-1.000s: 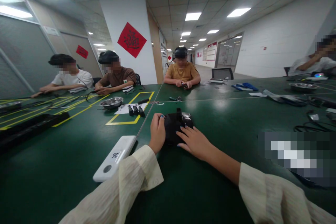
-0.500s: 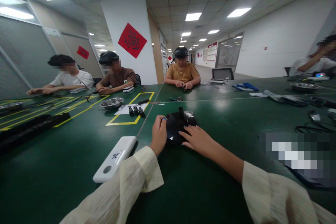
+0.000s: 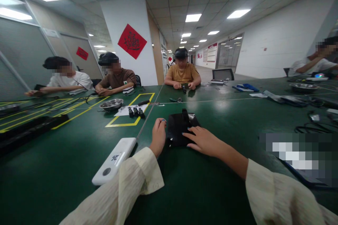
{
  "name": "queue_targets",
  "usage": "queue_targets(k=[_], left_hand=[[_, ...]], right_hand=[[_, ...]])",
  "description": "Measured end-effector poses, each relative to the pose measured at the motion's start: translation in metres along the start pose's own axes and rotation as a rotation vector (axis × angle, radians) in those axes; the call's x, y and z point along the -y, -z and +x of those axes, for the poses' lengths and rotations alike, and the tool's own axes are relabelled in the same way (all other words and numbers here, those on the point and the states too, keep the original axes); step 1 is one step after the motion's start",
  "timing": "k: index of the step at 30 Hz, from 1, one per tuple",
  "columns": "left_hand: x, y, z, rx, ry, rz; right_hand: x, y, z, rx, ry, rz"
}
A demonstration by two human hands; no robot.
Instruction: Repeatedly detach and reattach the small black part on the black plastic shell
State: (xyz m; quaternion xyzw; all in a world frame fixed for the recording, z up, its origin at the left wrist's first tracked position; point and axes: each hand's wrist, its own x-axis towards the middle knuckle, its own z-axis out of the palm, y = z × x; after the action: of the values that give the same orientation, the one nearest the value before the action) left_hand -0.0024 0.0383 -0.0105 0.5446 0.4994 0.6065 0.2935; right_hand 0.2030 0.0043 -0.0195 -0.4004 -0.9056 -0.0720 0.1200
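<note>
A flat black piece that looks like a pouch or bag (image 3: 177, 128) lies on the green table in front of me. A black upright clip-like part (image 3: 185, 115) stands at its far side, beside something shiny and see-through (image 3: 192, 116). My right hand (image 3: 204, 140) rests on the piece's right side with fingers stretched and spread. Just left of the piece, my left hand (image 3: 158, 137) is closed with fingers curled and tips together. Whatever it may hold is hidden, and a narrow gap seems to part it from the black edge.
A white power bank-like device (image 3: 116, 160) marked 26 lies left of my sleeve. Several small black parts (image 3: 136, 111) sit on white paper near a metal bowl (image 3: 111, 104). A black tray (image 3: 31, 130) is far left; cables (image 3: 313, 126) lie right. Several people sit around the table.
My left hand has come away slightly to the left from the black piece's edge. My right hand has shifted a little right, and the black piece has turned or shifted slightly right.
</note>
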Motion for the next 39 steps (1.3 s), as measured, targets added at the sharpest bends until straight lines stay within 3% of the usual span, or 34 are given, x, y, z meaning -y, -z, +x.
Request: queue_targets(k=[5,9,15,27,34,39], left_hand=[[-0.004,0.001,-0.005,0.013,-0.067,0.044],[-0.008,0.003,-0.006,0.033,-0.173,0.087],[-0.009,0.002,-0.011,0.079,-0.210,0.122],[-0.007,-0.003,-0.027,0.267,-0.240,0.160],[-0.004,-0.001,-0.024,0.263,-0.237,0.180],[0.004,-0.004,-0.021,0.138,-0.205,0.065]], right_hand=[[0.013,0.007,0.001,-0.046,-0.033,0.049],[0.037,0.006,0.015,-0.089,0.023,0.057],[0.058,-0.012,0.044,-0.006,0.041,0.068],[0.051,-0.009,0.044,0.075,-0.067,0.109],[0.034,-0.007,0.034,0.025,-0.211,0.118],[0.009,-0.001,0.026,0.042,-0.377,0.106]])
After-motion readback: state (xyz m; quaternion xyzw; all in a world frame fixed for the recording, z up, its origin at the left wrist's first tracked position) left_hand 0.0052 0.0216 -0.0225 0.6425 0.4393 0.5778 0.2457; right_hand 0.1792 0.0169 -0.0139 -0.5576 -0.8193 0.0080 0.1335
